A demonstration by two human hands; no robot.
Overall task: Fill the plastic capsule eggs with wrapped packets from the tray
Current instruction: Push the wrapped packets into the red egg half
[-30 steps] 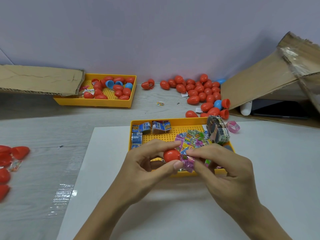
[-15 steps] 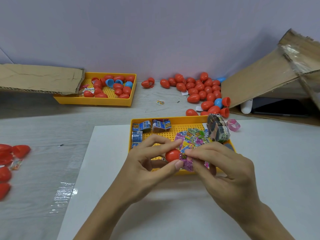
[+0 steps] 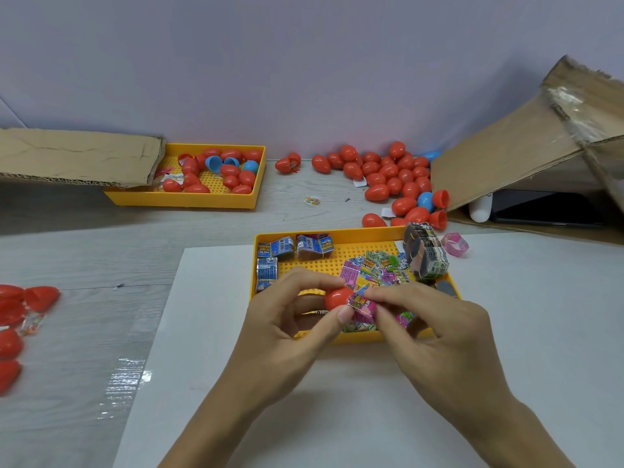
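Pressing a small pink wrapped packet [image 3: 363, 304] into a red plastic capsule egg half [image 3: 337, 296], over the yellow plastic tray [image 3: 337, 232].

The left hand [image 3: 290, 319] pinches the smooth, probably slippery shell at its sides; the right hand [image 3: 435, 329] pinches the light, soft packet, which should fold easily.

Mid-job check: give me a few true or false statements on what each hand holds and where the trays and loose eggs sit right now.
1. The left hand holds a red capsule egg. True.
2. The right hand is empty. False: it pinches a pink wrapped packet against the egg.
3. The near tray holds only eggs. False: it holds packets.
4. Loose red eggs lie by the wall. True.
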